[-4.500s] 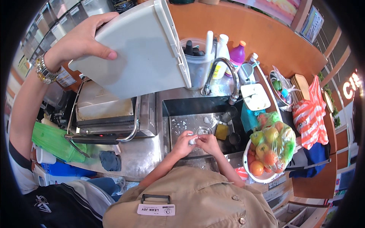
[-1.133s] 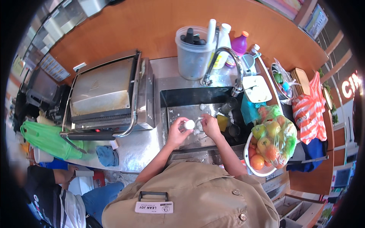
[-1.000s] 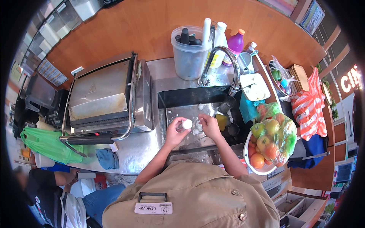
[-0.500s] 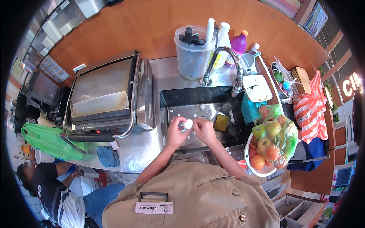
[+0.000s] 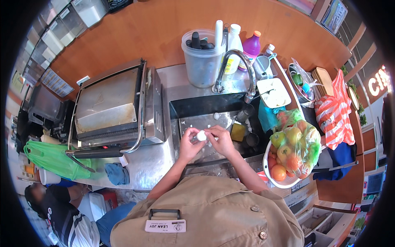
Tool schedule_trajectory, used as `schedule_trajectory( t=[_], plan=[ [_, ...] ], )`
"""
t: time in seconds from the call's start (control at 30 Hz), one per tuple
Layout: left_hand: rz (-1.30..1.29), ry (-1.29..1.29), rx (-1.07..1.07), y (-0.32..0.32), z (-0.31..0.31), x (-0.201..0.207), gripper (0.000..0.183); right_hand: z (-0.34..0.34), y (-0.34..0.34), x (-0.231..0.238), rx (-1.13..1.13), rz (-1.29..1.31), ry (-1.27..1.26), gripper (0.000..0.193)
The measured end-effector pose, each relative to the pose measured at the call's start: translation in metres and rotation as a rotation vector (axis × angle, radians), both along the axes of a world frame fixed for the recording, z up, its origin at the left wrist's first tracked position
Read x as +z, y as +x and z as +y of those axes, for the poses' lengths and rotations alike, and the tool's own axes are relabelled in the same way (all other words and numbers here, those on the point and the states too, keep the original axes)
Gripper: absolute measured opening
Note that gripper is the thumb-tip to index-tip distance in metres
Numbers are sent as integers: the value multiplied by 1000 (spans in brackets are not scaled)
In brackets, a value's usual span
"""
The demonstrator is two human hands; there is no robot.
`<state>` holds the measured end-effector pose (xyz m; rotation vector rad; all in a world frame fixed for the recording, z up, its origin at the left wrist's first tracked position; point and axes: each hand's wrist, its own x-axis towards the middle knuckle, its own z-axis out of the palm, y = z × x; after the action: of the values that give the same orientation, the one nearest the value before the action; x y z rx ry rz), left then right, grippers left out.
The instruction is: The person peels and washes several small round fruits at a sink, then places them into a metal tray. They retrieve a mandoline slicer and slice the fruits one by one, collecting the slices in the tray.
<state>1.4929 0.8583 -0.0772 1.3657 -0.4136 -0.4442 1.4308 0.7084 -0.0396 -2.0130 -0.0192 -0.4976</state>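
Note:
Over the dark sink point(image 5: 177, 108), my left hand point(image 5: 189, 145) holds a smooth white egg point(image 5: 201, 136) between thumb and fingers. My right hand point(image 5: 222, 143) is closed too, its thumb and fingertips pinching at the egg's right side. Whether a bit of shell is between those fingers is too small to tell. White fragments and a second white egg-like piece point(image 5: 216, 116) lie on the sink floor. A yellow sponge point(image 5: 238, 132) and dark cups point(image 5: 252, 140) sit in the sink's right part. Several white eggs fill a white tray point(image 5: 263, 84) beyond the right hand.
The curved faucet point(image 5: 236, 52) arches over the sink. Behind stand a utensil bucket point(image 5: 201, 68) and bottles point(image 5: 251, 46). A press grill point(image 5: 108, 103) is at left; a white basket point(image 5: 271, 175) of bagged fruit at right. Another person point(image 5: 68, 210) sits at lower left.
My right fingers have moved left and up onto the egg, from just beside it. The view has shifted slightly. The person at lower left has moved their arm.

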Motion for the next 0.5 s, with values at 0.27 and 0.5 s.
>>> schedule_trajectory(
  t=[0.27, 0.5],
  plan=[
    [-24, 75, -3, -1, 5, 2, 42, 2, 3, -4, -67, -36, -136, 6],
    [77, -214, -87, 0, 5, 8, 41, -17, 9, -22, -232, 120, -101, 15]
  ],
)
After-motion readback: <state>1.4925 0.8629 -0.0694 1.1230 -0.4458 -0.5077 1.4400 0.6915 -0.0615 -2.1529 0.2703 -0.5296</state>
